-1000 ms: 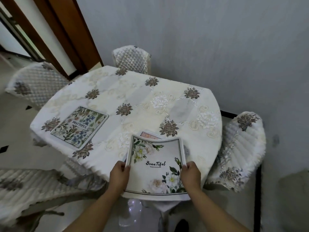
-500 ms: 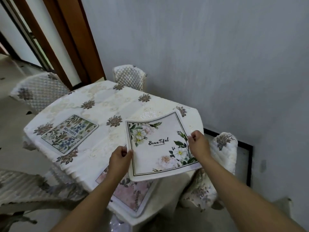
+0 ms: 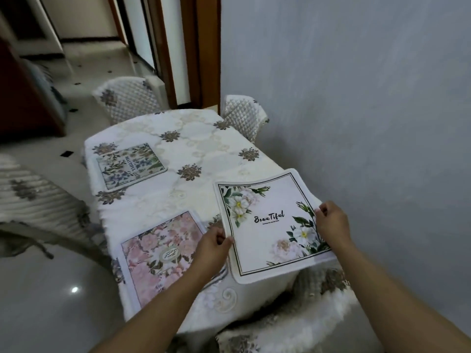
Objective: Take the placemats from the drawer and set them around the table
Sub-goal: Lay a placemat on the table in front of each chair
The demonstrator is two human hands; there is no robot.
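Note:
I hold a white placemat [image 3: 270, 220] printed with white flowers and the word "Beautiful" over the table's right side, near the wall. My left hand [image 3: 212, 247] grips its left edge and my right hand [image 3: 332, 225] grips its right edge. A pink floral placemat [image 3: 163, 253] lies flat on the near left part of the table [image 3: 204, 154]. A third placemat with blue and green flowers [image 3: 130, 165] lies at the table's far left edge.
Quilted covered chairs stand around the table: two at the far end [image 3: 127, 98] [image 3: 243, 113], one at left [image 3: 35, 197], one at the near right [image 3: 305, 314]. A grey wall [image 3: 356, 98] runs close along the right. A wooden door frame [image 3: 188, 52] stands behind.
I have carried the white placemat to the right, toward the wall side of the table, and my view has swung around the table. The pink placemat lies uncovered on the near left.

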